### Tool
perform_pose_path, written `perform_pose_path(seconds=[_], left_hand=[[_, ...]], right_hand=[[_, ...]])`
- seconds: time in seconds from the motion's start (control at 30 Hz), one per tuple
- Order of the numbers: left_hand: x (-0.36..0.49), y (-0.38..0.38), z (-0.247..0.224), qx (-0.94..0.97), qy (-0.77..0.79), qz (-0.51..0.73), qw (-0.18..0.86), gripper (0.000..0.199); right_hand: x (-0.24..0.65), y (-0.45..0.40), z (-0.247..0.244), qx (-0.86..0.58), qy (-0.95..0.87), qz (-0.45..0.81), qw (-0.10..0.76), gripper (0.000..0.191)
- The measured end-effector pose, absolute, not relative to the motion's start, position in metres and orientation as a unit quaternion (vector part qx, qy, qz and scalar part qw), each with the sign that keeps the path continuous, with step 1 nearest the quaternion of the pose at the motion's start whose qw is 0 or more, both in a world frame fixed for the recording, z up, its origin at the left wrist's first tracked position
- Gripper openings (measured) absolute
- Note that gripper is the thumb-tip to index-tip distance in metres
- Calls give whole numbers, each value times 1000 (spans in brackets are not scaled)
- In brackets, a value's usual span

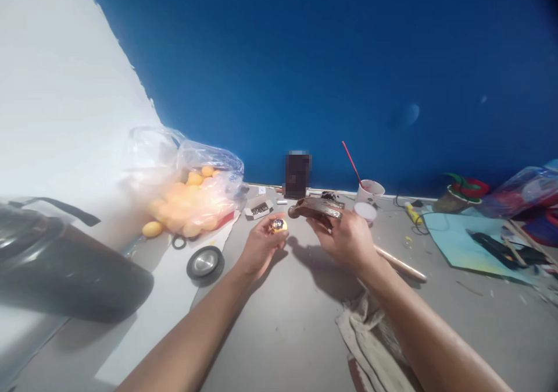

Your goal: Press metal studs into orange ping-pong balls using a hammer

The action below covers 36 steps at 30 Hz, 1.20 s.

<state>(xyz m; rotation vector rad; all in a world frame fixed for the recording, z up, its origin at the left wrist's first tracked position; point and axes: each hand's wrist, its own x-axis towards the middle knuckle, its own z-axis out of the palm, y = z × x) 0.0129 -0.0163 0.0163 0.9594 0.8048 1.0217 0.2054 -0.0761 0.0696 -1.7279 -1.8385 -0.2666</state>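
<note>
My left hand [265, 242] is closed around a small yellow ball [279, 225]. Dark and shiny marks or bits show on its top, too small to make out. A hammer [320, 208] is in my right hand [349, 238], gripped close to its worn metal head. The hammer's wooden handle [401, 263] slants out to the lower right beneath my wrist. The hammer head is just right of the yellow ball, with a gap between them. Behind my left hand lies a small open box [258, 207] of dark little pieces, perhaps nails.
At left are a bag of yellow balls [187, 206], a round lid [205, 264] and a large dark bottle [70, 264]. A white cup [370, 191] with a red stick, a cloth [370, 339] and a light-blue sheet [453, 243] lie right. A blue wall [305, 78] stands behind.
</note>
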Motion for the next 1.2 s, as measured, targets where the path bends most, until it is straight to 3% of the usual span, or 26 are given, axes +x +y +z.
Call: perform_pose_path(seconds=[0.13,0.57,0.77,0.97,1.2], left_hand=[[14,-17,14,472,410,468,624,52],[14,-17,14,478,369,453,656,49],[12,-12,11,471,420,497,596,48],[11,-8,10,424,424,524,604,51],[10,-4,6,411,414,525,619,46]], right_hand=[[203,-77,69,-642,-701,-91,295,33],[196,-77,61,-647,-723,-74,229,38],[200,-74,63,-681,-682,-51,263,35],[199,-69,61,-680,-715,14,161,16],[195,-62,46,-680,-725,46,99,16]])
